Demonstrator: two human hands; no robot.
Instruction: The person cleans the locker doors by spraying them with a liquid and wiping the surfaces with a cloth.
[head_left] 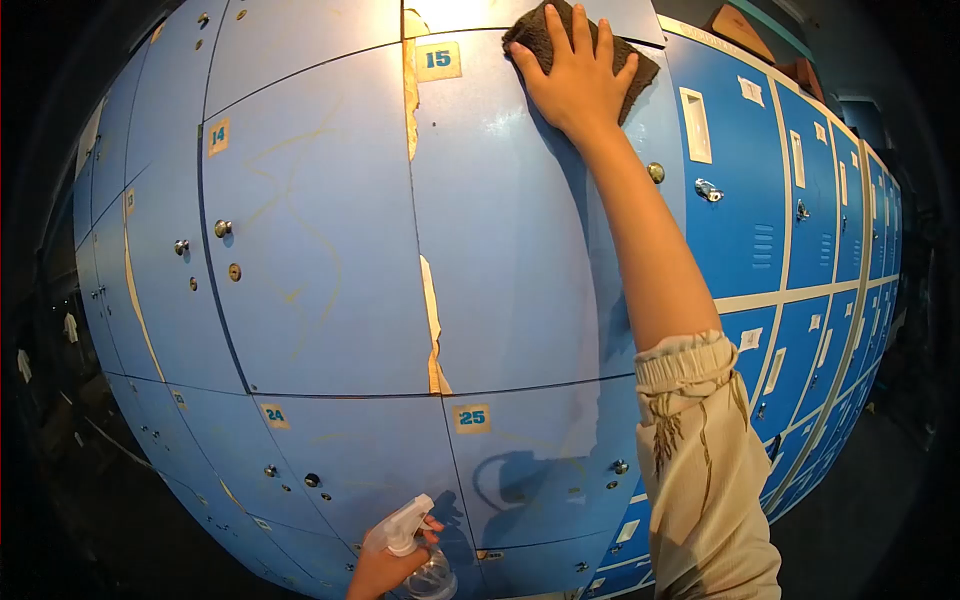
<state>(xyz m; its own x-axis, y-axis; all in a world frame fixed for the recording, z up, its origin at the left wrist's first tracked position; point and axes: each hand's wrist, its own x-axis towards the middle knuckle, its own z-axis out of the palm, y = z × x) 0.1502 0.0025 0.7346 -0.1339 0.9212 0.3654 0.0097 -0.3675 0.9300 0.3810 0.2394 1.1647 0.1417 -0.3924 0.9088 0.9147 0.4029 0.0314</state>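
My right hand [580, 75] lies spread on a dark brown cloth [640, 85], pressing it against the top of the blue locker door marked 15 [500, 240]. At the bottom, my left hand [385, 565] is wrapped round a clear spray bottle [430, 580] with a white trigger head [405, 525]. The bottle is in front of the lower doors, near the door marked 25 [540, 480]. A glossy patch shows on door 15, left of the cloth.
Door 14 [310, 240] with its round knob [223, 228] is on the left. A yellowish knob [655, 172] sits right of my forearm. Brighter blue metal lockers [735, 240] with handles run along the right. Torn edging [430, 310] lines door 15.
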